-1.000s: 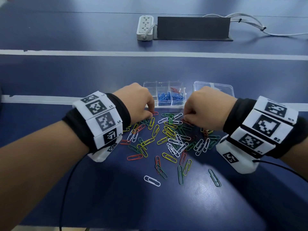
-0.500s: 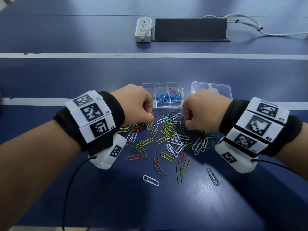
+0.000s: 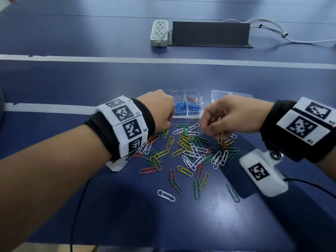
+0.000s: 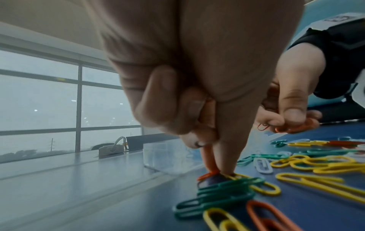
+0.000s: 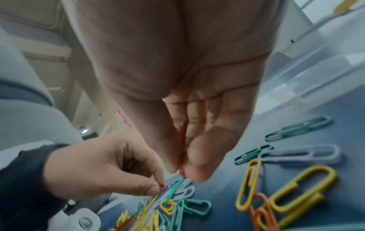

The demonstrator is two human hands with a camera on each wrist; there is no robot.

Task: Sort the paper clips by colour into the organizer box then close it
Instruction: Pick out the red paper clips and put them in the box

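Note:
A loose pile of paper clips [image 3: 185, 144] in yellow, green, white and orange lies on the blue table. Behind it stands the clear organizer box [image 3: 181, 91]; blue clips [image 3: 187, 107] fill its front compartments and a few red ones lie at the back. My left hand [image 3: 168, 124] is curled at the pile's far left edge. It holds orange clips in its fingers and pinches another orange clip [image 4: 209, 173] against the table. My right hand [image 3: 216, 136] hovers over the pile's far right and pinches an orange clip [image 5: 181, 170] between thumb and fingers.
The box's clear lid [image 3: 218, 93] lies open flat to the right of the box, partly behind my right hand. A power strip [image 3: 159, 33], a black panel [image 3: 209, 33] and white cables [image 3: 272, 28] sit at the back. Single clips lie scattered toward the near table edge.
My right hand has lifted off the pile and turned, with a clip hanging from its fingertips. My left hand has stayed low at the pile's far left edge.

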